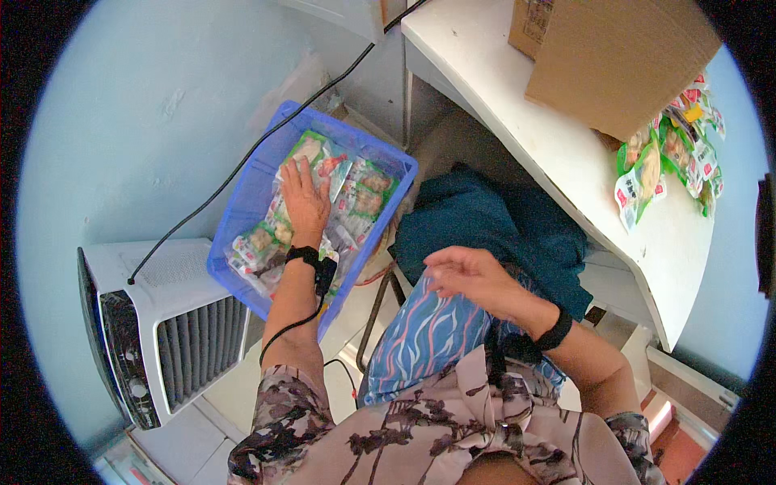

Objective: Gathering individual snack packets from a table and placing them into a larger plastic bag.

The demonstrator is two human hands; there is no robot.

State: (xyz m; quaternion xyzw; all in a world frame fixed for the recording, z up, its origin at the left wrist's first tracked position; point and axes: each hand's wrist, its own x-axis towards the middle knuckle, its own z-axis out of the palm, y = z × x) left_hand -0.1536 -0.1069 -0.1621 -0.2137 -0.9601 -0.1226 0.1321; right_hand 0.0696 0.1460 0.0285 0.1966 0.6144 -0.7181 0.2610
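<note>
My left hand (pixel 305 197) lies flat, fingers spread, on packets inside a blue plastic crate (pixel 370 145). The crate holds many clear-and-green sealed food packets (pixel 368 197), several with pale or brownish pieces showing. Above my lap, beside the crate, my right hand (pixel 464 276) hovers with bent fingers and nothing visible in it. Black bands circle both wrists. A blue wave-patterned cloth (pixel 424 345) covers my lap. More of the same packets (pixel 642 170) are heaped on the white table at the right, next to an open cardboard box (pixel 618 66).
A white air cooler (pixel 200 345) stands left of the crate by the wall. A black cable (pixel 242 160) runs from it across the crate's corner. The white table's edge (pixel 515 145) slants down the right side. Dark teal cloth (pixel 473 212) lies beneath it.
</note>
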